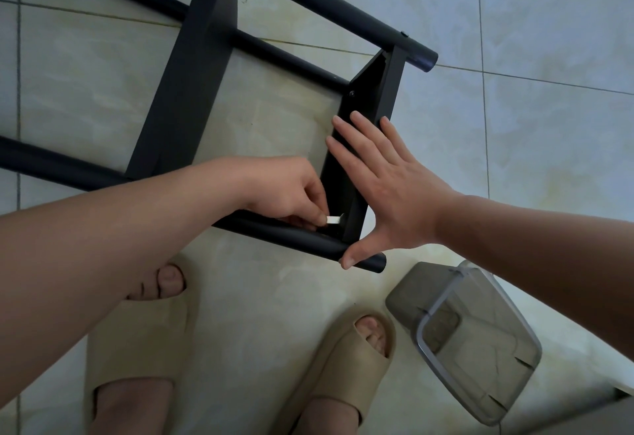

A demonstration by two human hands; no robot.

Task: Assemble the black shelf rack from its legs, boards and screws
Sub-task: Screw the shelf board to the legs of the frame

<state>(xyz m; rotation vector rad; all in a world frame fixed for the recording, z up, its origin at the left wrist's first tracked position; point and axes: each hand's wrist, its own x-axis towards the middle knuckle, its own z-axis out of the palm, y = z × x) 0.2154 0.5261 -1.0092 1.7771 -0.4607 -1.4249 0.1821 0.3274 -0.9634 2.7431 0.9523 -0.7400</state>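
The black shelf rack [192, 67] lies on its side on the tiled floor, round legs running left to right and two boards crossing them. My left hand [291, 191] pinches a small silver key [334, 219] at the lower corner of the end board [372, 91], beside the near leg [295, 234]. My right hand [384, 177] lies flat with straight fingers against the end board's outer face, thumb touching the near leg's tip. A screw head [352, 93] shows higher up on that board.
A grey plastic bin [480, 338] stands on the floor at the lower right, close to my right forearm. My feet in beige slippers [137, 331] are just below the rack. Tiled floor [531, 125] spreads to the right.
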